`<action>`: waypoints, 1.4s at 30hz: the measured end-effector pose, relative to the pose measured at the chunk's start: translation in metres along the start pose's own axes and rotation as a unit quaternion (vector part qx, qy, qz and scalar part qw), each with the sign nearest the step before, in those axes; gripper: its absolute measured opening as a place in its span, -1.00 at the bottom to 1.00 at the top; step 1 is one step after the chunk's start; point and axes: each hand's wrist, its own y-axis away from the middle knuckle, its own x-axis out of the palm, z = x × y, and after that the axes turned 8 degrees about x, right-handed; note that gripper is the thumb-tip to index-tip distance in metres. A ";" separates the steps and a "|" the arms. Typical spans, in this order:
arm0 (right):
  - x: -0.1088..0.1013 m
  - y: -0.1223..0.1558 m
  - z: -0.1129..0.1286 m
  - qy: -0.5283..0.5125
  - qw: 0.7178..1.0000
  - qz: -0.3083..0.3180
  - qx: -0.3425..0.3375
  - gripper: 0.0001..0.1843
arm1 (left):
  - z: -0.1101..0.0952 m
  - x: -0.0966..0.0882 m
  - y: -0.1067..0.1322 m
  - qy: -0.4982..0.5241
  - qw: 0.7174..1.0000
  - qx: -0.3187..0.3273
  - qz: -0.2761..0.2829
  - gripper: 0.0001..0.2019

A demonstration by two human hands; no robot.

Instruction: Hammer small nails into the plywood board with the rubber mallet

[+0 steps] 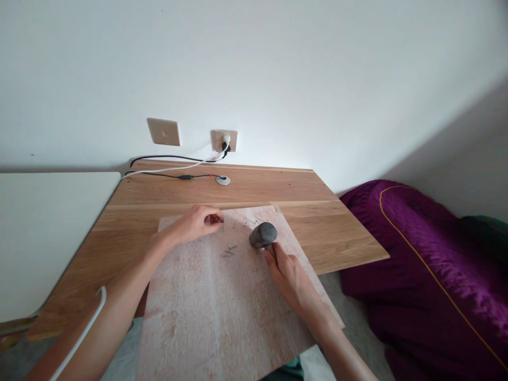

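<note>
My right hand [289, 272] is wrapped round the handle of a mallet [263, 234] with a dark grey, rounded head. The mallet head is over the right part of a pale, rough wooden board [190, 312]. My left hand [197, 222] is at the board's far left part, thumb and fingers pinched together on what looks like a small nail, mostly hidden by the fingertips. Several small nails [234, 224] are in a rough row near the far edge, running from my left fingertips to behind the mallet head. A few loose nails [230, 250] lie between my hands.
The board rests on a wooden desktop [329, 222]. Black and white cables [166, 169] run along its back to a wall socket [224, 141], and one passes into a round grommet [223, 180]. A white surface [51, 238] stands left, purple fabric [408, 264] right.
</note>
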 end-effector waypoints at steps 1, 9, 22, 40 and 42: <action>0.000 0.000 0.000 0.002 1.000 -0.003 -0.001 -0.75 | 0.000 0.000 0.000 0.001 1.000 0.002 0.005 -0.91; 0.002 0.000 -0.002 -0.009 1.000 -0.006 -0.008 -0.72 | 0.004 0.000 -0.001 -0.003 0.999 0.043 0.022 -0.88; 0.000 0.000 -0.001 -0.024 1.000 0.001 -0.007 -0.73 | 0.001 0.006 -0.001 -0.015 0.999 0.046 0.017 -0.86; 0.001 -0.001 -0.001 0.005 1.000 -0.013 -0.014 -0.75 | 0.000 0.016 -0.002 0.006 0.999 0.030 -0.013 -0.94; 0.001 -0.001 -0.001 0.006 1.000 -0.013 -0.013 -0.76 | -0.001 0.016 -0.002 0.007 0.999 0.027 -0.016 -0.93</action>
